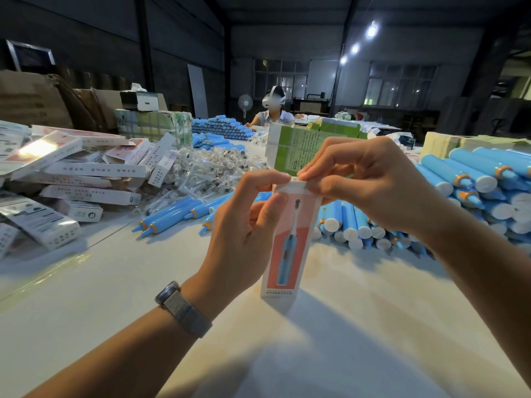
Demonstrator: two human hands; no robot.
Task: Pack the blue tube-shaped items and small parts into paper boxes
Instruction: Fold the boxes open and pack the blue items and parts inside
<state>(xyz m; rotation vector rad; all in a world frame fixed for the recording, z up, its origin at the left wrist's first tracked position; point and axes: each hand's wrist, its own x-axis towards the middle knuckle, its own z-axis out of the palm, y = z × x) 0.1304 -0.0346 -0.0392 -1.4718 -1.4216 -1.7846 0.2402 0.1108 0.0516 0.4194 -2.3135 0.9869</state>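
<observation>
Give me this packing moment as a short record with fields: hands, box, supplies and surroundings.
left hand: left hand grips the upright white-and-coral paper box at its side
right hand: right hand pinches the box's top flap
box: bottom end on the white table
supplies: blue plastic tubes stacked right; clear small parts heaped behind
packed: white boxes piled left

A dim warehouse with dark walls, far windows, three ceiling lights, a standing fan.
</observation>
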